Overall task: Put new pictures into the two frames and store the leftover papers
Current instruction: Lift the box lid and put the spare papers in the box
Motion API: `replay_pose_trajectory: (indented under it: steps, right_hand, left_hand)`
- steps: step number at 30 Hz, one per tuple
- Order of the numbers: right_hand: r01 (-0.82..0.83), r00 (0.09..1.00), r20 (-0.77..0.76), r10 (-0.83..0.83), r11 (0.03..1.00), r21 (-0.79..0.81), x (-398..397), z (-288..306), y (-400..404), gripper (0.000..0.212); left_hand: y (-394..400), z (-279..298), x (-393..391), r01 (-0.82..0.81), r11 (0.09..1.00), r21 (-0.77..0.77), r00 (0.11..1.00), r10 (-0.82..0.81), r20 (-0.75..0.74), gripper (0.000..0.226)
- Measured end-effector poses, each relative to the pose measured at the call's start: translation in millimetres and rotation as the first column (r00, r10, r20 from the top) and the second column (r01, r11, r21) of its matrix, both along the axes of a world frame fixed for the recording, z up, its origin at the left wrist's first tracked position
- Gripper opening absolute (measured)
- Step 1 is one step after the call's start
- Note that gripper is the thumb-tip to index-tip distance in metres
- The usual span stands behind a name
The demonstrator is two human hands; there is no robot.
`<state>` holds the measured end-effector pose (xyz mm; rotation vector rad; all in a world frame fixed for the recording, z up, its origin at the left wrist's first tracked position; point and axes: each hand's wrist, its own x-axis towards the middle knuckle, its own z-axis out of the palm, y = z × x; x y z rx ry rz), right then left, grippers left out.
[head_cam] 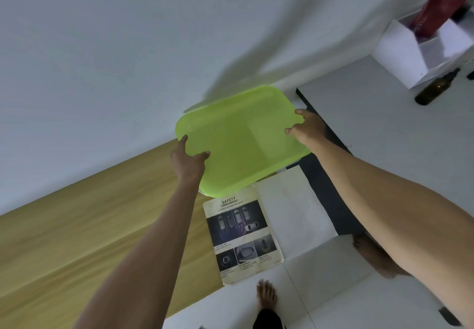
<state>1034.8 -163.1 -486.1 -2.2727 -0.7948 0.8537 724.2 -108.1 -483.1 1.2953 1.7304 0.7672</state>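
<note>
The left hand [188, 160] is curled over the green lid [241, 139] at its eight o'clock edge, thumb on top and index finger laid along the rim. The right hand [306, 127] grips the opposite edge at three o'clock, fingers hooked over the rim. The lid is held tilted in the air above the floor, so both hands are occupied and neither is free.

Just below the lid, at six o'clock from it, a printed sheet headed "SAFETY" [242, 236] lies flat on the floor, with a plain white sheet [289, 213] touching it on its three o'clock side. These are judged to be the leftover papers. Whatever container the lid belongs to cannot be seen.

The step is judged to be handling the lid of the storage container. It should be kept level with even grip on both edges and set down away from the papers, so they are not creased. A white box [407, 54] and a brown bottle [436, 87] stand far off at two o'clock. No picture frames are visible.
</note>
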Motion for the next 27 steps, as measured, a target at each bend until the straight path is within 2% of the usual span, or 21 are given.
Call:
replay_pose_trajectory:
  steps: [6, 13, 16, 21, 27]
  right_hand:
    - [-0.02, 0.997, 0.07, 0.02, 1.0, 0.01, 0, 17, -8, 0.07]
    - [-0.052, 0.999, 0.014, 0.051, 0.99, 0.129, -40, 52, -23, 0.07]
    - [-0.109, 0.994, 0.031, 0.106, 0.984, 0.14, -85, 67, -25, 0.071]
    - [-0.228, 0.972, -0.021, 0.236, 0.956, 0.183, -193, 73, -25, 0.071]
    - [-0.355, 0.926, -0.079, 0.369, 0.923, 0.15, -343, 58, -45, 0.068]
  left_hand:
    - [2, 4, -4, 0.006, 0.999, 0.053, 0.999, -0.008, 0.031, 0.083]
    - [-9, 31, -50, 0.013, 0.986, 0.163, 0.996, -0.028, 0.087, 0.081]
    - [-16, 43, -102, -0.031, 0.983, 0.181, 0.991, 0.006, 0.134, 0.08]
    - [-44, 55, -219, -0.173, 0.969, 0.175, 0.968, 0.135, 0.212, 0.076]
    - [-88, 32, -371, -0.319, 0.939, 0.131, 0.944, 0.303, 0.128, 0.079]
